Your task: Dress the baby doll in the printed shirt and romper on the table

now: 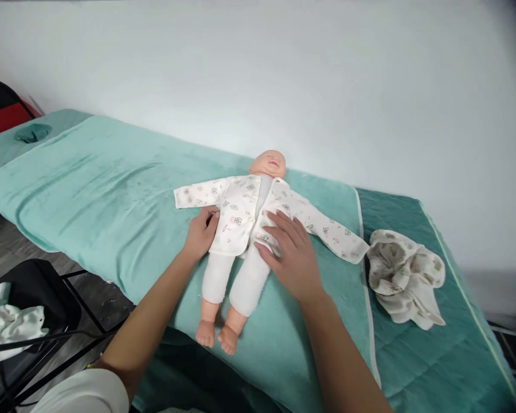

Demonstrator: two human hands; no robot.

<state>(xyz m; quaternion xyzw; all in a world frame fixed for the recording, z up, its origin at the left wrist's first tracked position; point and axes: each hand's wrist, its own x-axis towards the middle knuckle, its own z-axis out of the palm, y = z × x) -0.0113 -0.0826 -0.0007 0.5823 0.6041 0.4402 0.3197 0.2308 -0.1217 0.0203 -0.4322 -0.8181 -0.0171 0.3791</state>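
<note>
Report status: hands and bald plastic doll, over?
Right hand on white printed jacket; left hand at its edge. Doll on teal sheet. Crumpled white cloth near jacket sleeve.

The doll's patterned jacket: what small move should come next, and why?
Probably the right hand should ease the front panel beneath it toward the other side of the jacket, narrowing the gap. The jacket stands open at the chest, where the pale torso of the doll shows; the right hand lies on that panel, with the left hand at the opposite side.
</note>
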